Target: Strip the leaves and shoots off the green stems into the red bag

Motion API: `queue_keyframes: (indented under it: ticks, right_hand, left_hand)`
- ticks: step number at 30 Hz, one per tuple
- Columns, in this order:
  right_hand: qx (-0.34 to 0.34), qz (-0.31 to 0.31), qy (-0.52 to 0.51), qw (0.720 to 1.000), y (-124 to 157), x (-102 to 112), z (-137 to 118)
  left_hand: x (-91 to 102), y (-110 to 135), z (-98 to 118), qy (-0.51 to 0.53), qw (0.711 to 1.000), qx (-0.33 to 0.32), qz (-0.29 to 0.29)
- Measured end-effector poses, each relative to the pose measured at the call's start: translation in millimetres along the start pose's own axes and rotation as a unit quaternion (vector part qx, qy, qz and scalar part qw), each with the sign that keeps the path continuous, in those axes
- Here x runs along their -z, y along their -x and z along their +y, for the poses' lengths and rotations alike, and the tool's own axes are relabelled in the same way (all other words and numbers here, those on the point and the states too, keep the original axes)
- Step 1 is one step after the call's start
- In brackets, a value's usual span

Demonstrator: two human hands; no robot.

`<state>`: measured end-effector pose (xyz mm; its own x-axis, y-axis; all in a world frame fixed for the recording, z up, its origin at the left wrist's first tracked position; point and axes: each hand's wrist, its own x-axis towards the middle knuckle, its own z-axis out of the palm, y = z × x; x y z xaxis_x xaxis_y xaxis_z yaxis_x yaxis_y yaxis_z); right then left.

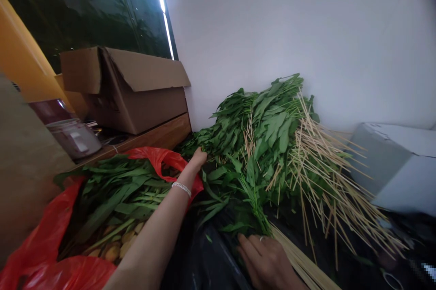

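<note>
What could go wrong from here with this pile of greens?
The heap of leafy stalks is piled high, so tugging with the left hand might make it slump. Its loose pale stems could scatter over the black plastic sheet. The red plastic bag looks thin and might tear.

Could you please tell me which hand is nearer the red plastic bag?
Left. The left hand sits beside the red plastic bag; the right hand is farther right.
</note>
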<state>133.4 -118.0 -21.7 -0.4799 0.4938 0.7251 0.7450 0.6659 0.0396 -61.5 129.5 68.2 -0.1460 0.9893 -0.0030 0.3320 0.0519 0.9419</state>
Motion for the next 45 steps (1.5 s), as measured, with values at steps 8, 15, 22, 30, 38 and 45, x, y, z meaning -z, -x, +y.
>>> queue_keyframes:
  ticks: [8, 15, 22, 30, 38, 45]
  right_hand:
    - [-0.176, 0.091, 0.056, 0.979, 5.1, 18.3, 43.3]
    - [-0.269, -0.021, 0.068, 0.961, 9.0, 7.1, 51.7]
    - [-0.282, -0.098, 0.092, 0.950, 5.0, -1.4, 39.6]
    - [-0.286, -0.123, 0.118, 0.943, 7.4, -5.1, 35.7]
    - [-0.401, 0.065, -0.081, 0.910, 9.8, 4.8, 50.6]
    - [-0.336, 0.084, -0.087, 0.934, 11.3, -3.5, 39.3]
  left_hand:
    - [-2.4, 1.4, -31.1, -0.324, 0.945, -0.032, 0.035]
    - [-20.7, 54.5, -19.3, -0.382, 0.903, -0.183, 0.072]
    - [-52.6, 115.5, -37.2, -0.193, 0.900, -0.381, 0.086]
    - [-59.5, 141.1, -41.3, -0.099, 0.923, -0.372, 0.025]
    - [-69.3, 154.1, -42.5, 0.053, 0.960, -0.252, -0.113]
    - [-78.7, 150.6, -48.5, 0.263, 0.911, -0.127, -0.292]
